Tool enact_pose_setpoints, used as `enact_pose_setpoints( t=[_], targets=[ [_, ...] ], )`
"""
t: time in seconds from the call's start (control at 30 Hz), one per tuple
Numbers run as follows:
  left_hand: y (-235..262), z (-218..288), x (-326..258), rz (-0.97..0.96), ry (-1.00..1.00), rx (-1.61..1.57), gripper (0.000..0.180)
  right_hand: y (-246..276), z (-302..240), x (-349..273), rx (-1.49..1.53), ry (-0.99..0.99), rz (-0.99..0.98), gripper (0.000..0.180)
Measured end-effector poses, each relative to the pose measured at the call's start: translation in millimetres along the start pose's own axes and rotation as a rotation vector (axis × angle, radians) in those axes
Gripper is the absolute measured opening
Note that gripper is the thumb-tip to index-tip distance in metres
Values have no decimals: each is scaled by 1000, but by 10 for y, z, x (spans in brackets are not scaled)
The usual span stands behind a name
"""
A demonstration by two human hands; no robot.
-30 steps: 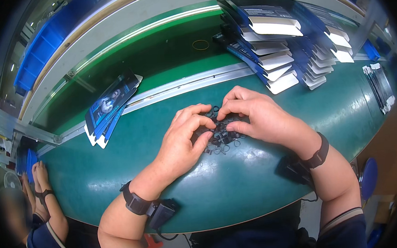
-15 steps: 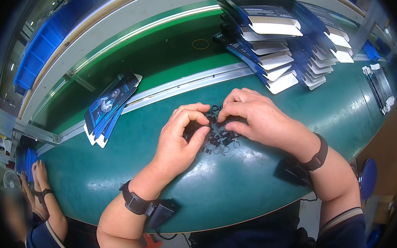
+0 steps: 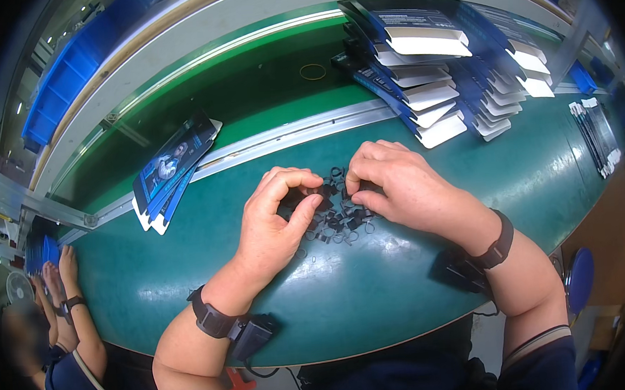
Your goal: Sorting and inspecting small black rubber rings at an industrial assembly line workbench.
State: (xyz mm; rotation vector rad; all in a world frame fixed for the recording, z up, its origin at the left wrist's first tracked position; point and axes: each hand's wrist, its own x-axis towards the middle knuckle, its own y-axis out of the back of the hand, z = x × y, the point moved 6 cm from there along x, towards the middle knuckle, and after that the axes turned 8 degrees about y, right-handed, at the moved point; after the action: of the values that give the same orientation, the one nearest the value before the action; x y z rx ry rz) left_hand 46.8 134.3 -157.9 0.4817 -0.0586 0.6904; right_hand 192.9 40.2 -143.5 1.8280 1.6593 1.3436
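Risk: easy to scatter the small black clips [image 3: 336,219] across the smooth green table [image 3: 152,279], judged from how loosely piled and light-looking; a sideways sweep of either palm likely enough to push some toward the near edge.
Second risk: possible fumble of the piece in the left pinch, given its tiny size against the fingertips.
Clips, look: little black parts, some with ring-like loops, tangled in a loose heap; exact shape too small to tell.
Clips, place: on the table, mid-scene, between both hands and partly under the fingers.
Left hand [image 3: 274,223]: curled, thumb and forefinger pinched on one black clip at the left side of the heap.
Right hand [image 3: 406,188]: fingers bent down onto the heap's right side, tips touching clips; whether any clip truly gripped, cannot tell.
Wrists: dark bands on both, small black units attached.
Far right: stacks of blue-and-white flat cartons [image 3: 427,78].
Far left: a few blue printed cards [image 3: 169,169] fanned by the rail.
Near left corner: another person's hands [image 3: 57,274], well apart.
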Motion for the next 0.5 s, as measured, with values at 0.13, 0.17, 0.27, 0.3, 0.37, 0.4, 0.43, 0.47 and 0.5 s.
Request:
enact_pose_setpoints(
  t=[0.13,0.17,0.27,0.3,0.37,0.4,0.43,0.47,0.5],
  targets=[
    [3,-12,1,2,23,-3,22,-2,0,6,-12,2,16,10],
    [6,-14,-1,-5,13,9,23,8,-5,12,16,2,49,9],
    [6,-20,-7,-14,5,-4,23,16,-11,27,114,-23,86,9],
    [0,-24,-7,-17,14,-23,23,8,7,27,193,-46,91,9],
    [-11,-25,-14,-9,29,-33,22,-6,4,20,271,-43,105,9],
    [-3,-34,-18,0,42,-50,22,-13,-3,23,345,-42,117,9],
    [3,-41,-18,0,42,-50,22,-17,-4,27,344,-42,116,9],
    [10,-32,-19,6,9,-15,21,-7,-29,35,323,5,127,9],
    [18,-17,-22,12,-24,20,21,3,-58,41,302,52,136,9]
  ],
)
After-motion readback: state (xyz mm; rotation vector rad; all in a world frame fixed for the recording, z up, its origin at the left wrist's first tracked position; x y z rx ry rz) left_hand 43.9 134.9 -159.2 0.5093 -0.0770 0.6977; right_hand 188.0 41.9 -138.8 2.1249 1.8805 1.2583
